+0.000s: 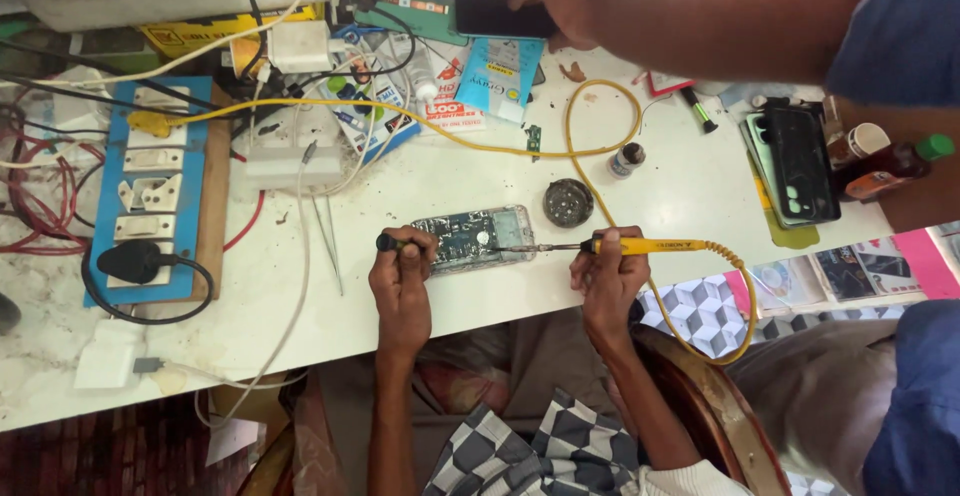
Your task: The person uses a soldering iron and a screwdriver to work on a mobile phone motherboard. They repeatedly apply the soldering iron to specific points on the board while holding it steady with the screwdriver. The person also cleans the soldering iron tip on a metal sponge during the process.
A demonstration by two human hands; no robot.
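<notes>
Soldering iron [650, 247] sits pinched shut in the right hand [607, 274], tip reaching toward 9 o'clock onto the opened phone's circuit board [472, 238] at counter [440, 176] centre; left hand [402, 274] closed on a dark tool [390, 243]; keeping wrists planted should steady the tip

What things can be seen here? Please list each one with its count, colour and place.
circuit board: one, green, table centre
soldering iron: one, yellow, right hand
small tool: one, black, left hand
round tin: one, dark, beside board
switch board: one, blue, table left
tweezers: one, metal, left of board
phone: one, black, table right
other person's hand: one, top, on dark phone
left hand: on tool
right hand: on iron
</notes>
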